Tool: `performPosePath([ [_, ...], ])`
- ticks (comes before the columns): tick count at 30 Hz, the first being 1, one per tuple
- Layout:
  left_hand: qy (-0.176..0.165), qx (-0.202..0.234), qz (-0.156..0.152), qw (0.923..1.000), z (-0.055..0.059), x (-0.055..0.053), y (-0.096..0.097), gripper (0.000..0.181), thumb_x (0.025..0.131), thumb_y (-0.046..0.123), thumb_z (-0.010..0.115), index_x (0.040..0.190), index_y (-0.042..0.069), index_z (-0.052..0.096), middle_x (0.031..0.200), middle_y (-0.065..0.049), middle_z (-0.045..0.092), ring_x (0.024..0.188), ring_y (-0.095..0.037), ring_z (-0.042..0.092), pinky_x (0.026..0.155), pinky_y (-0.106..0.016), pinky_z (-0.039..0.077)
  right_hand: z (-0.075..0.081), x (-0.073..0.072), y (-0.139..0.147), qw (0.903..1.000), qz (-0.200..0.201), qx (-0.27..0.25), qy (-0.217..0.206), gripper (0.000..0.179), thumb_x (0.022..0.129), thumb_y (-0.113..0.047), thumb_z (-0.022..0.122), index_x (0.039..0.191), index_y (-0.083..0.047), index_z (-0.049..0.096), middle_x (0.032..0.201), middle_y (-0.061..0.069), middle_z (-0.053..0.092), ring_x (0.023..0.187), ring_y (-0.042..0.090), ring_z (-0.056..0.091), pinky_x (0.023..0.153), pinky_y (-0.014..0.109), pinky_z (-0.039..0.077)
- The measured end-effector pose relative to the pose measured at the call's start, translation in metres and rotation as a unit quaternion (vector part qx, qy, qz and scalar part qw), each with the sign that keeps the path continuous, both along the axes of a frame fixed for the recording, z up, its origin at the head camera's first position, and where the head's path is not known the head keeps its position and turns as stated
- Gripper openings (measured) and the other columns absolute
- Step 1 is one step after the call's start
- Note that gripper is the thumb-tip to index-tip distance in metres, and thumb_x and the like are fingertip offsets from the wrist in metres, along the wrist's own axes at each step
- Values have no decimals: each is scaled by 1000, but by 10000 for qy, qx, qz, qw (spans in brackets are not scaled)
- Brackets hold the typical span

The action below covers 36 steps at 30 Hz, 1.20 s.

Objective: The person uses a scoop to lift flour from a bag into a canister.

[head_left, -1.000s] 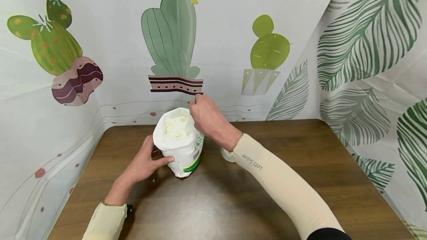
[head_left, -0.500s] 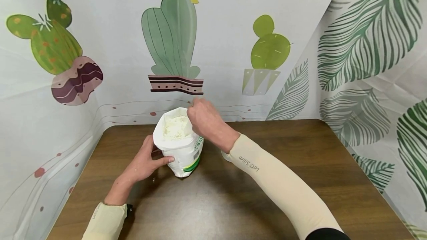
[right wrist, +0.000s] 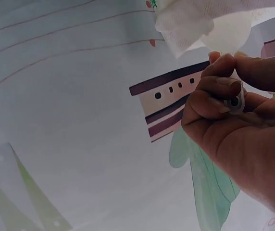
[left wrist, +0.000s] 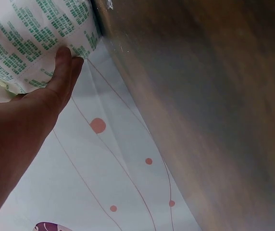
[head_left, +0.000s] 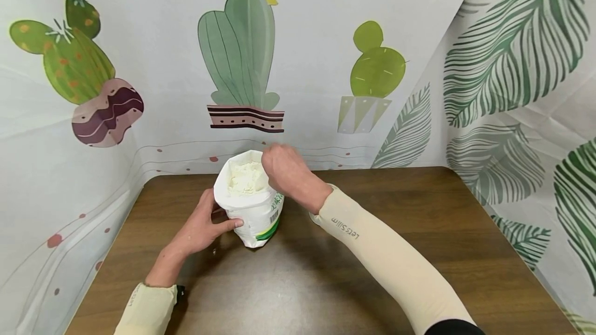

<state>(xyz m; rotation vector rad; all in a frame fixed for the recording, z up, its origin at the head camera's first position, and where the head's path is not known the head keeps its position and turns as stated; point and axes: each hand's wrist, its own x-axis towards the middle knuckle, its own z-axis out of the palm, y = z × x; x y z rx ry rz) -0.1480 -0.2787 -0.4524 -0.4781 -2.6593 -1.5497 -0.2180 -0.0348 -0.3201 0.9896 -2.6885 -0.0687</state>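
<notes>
A white paper bag of flour-like white powder (head_left: 253, 221) stands with its mouth unrolled near the table's back edge; green print covers the bag's side (left wrist: 36, 33) in the left wrist view. My left hand (head_left: 200, 226) holds the bag from the left, thumb across its front and fingers along the far side. Over the right rim is my right hand (head_left: 288, 169), its fingers curled. In the right wrist view that hand (right wrist: 229, 106) pinches a pale, thin handle with a hole in its end, seemingly a spoon (right wrist: 234, 102); its other end is against the bag's mouth and hard to make out.
A pale round-edged object (head_left: 314, 218) is mostly hidden under my right forearm. The brown wooden table (head_left: 288, 288) meets a cactus-printed cloth backdrop (head_left: 316, 66) behind and at the sides.
My right hand has come down and slightly toward me at the bag's right rim, and its forearm covers more of the pale object. The left hand and bag have stayed put.
</notes>
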Motion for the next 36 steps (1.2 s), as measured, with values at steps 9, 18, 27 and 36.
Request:
performPosePath([
  [9,2,24,-29,10000,0,0,0,93,89,25,90,159,9,32,144,-13,36,134,-30,42,108,-58,50,-10,1,0,10000,29,-55,46,8,88,-1,68,96,-2,68,93,12,65,89,27,66,78,40,60],
  [18,27,3,-18,10000,0,0,-1,92,89,25,90,159,9,33,143,-12,37,134,-29,42,107,-57,50,-17,0,0,9995,117,-248,183,11,89,-1,69,100,0,69,96,11,65,93,27,66,86,39,57],
  [27,0,18,2,10000,0,0,-1,92,89,25,90,159,10,32,144,-12,36,134,-29,42,107,-57,50,-23,-3,-3,9991,157,-273,274,12,88,-1,71,100,0,70,96,11,65,93,26,66,86,39,57],
  [36,4,93,-41,9999,-1,0,0,91,89,23,89,159,9,31,144,-12,36,134,-30,43,107,-58,50,-26,-4,-9,9992,177,-245,256,8,90,-2,71,98,-1,71,93,9,64,90,26,65,80,38,57],
])
